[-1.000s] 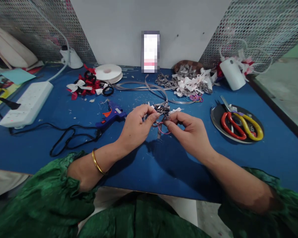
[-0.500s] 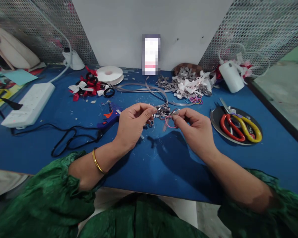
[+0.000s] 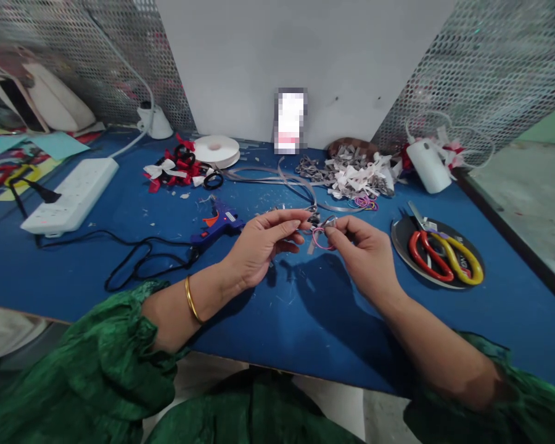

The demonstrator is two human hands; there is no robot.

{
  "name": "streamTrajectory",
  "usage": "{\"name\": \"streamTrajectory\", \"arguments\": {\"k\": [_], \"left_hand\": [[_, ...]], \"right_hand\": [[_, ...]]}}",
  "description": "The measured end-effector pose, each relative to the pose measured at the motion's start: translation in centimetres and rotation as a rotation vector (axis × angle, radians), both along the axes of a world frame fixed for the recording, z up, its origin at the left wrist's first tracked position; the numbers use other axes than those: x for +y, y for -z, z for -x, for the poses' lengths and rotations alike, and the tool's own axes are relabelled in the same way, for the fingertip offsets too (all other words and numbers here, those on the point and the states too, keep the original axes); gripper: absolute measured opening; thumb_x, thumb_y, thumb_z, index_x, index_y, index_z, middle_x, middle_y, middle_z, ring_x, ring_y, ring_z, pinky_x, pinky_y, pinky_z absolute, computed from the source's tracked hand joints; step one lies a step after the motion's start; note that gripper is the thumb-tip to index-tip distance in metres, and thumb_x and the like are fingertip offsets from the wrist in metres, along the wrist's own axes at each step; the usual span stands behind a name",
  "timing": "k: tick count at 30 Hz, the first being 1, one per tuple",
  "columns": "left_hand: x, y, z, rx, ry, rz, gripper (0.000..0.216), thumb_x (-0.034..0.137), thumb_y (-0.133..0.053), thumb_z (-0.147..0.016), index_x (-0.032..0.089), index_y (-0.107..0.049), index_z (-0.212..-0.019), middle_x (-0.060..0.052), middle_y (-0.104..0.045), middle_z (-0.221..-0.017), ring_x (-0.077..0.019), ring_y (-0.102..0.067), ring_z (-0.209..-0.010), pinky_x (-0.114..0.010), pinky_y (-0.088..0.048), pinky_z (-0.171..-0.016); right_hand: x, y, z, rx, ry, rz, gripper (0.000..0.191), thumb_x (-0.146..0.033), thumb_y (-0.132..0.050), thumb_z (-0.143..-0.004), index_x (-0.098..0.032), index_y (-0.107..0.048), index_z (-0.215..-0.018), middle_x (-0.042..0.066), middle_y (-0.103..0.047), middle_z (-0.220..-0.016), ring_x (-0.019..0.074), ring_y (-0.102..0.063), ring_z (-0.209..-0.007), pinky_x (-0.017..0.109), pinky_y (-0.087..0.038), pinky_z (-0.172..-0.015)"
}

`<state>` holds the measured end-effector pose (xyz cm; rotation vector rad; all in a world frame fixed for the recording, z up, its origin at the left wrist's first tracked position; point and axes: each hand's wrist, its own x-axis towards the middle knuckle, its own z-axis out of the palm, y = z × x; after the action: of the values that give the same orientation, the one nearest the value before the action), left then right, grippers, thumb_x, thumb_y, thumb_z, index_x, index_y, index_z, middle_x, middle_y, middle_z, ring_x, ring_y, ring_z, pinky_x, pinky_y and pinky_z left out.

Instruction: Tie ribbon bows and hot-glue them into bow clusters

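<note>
by right hand [image 3: 367, 256], pink band [image 3: 322, 240], partly hidden

Open blue tabletop [image 3: 305, 314] lies at 6 o'clock of the left hand [image 3: 263, 243] and right hand [image 3: 367, 253], between the forearms. A pink elastic loop [image 3: 322, 239] pinched in the right hand fills the gap between them. At 9 o'clock a blue glue gun [image 3: 219, 223] and its black cord [image 3: 139, 262] block the way. At 3 o'clock stands a round black plate [image 3: 399, 233] of red and yellow scissors [image 3: 448, 246], and at 12 o'clock a heap of grey and white ribbon bows [image 3: 351, 176].
</note>
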<state>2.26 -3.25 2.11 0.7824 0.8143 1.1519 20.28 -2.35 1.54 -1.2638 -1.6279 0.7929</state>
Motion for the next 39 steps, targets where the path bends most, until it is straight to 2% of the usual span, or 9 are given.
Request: {"name": "streamTrajectory", "arguments": {"k": [5, 14, 24, 31, 39], "left_hand": [[-0.16, 0.01, -0.22, 0.031, 0.035, -0.067, 0.016, 0.027, -0.072, -0.079, 0.015, -0.072, -0.089, 0.000, -0.062, -0.073, -0.0074, -0.055, -0.062, -0.022, -0.048, -0.060], [-0.36, -0.04, -0.52, 0.081, 0.047, -0.063, 0.019, 0.031, -0.073, -0.077, 0.013, -0.071, -0.082, 0.001, -0.059, -0.066, -0.0063, -0.053, -0.054, -0.023, -0.047, -0.056], [-0.48, 0.05, -0.41, 0.110, 0.041, 0.012, 0.025, 0.031, -0.080, -0.069, 0.010, -0.071, -0.080, -0.003, -0.067, -0.067, -0.0079, -0.057, -0.051, -0.024, -0.049, -0.055], [-0.51, -0.21, -0.31, 0.097, -0.007, 0.003, 0.025, 0.027, -0.082, -0.065, 0.011, -0.065, -0.075, 0.000, -0.064, -0.065, -0.0088, -0.059, -0.052, -0.026, -0.051, -0.058], [-0.35, -0.11, -0.23, 0.083, -0.018, -0.025, 0.021, 0.030, -0.075, -0.074, 0.012, -0.066, -0.079, -0.002, -0.066, -0.071, -0.0078, -0.058, -0.053, -0.027, -0.054, -0.061]], "right_hand": [[-0.03, 0.01, -0.04, 0.001, -0.008, 0.002, 0.019, -0.028, -0.059, -0.085, -0.018, -0.060, -0.069, -0.002, -0.056, -0.063, 0.0118, -0.048, -0.061, 0.027, -0.036, -0.060], [0.02, 0.25, -0.14, -0.006, -0.010, 0.021, 0.019, -0.030, -0.060, -0.085, -0.018, -0.061, -0.070, -0.002, -0.056, -0.064, 0.0127, -0.050, -0.062, 0.027, -0.037, -0.061], [-0.15, 0.10, 0.00, -0.008, -0.025, 0.016, 0.021, -0.030, -0.059, -0.085, -0.018, -0.059, -0.068, -0.002, -0.055, -0.063, 0.0120, -0.047, -0.061, 0.027, -0.036, -0.061], [-0.04, 0.23, -0.13, -0.013, -0.006, 0.012, 0.020, -0.031, -0.059, -0.085, -0.018, -0.059, -0.070, -0.002, -0.056, -0.064, 0.0120, -0.047, -0.061, 0.027, -0.036, -0.062], [0.01, 0.29, -0.29, -0.003, -0.008, 0.000, 0.019, -0.032, -0.059, -0.085, -0.018, -0.059, -0.071, -0.003, -0.054, -0.062, 0.0119, -0.046, -0.060, 0.026, -0.036, -0.061]]}}
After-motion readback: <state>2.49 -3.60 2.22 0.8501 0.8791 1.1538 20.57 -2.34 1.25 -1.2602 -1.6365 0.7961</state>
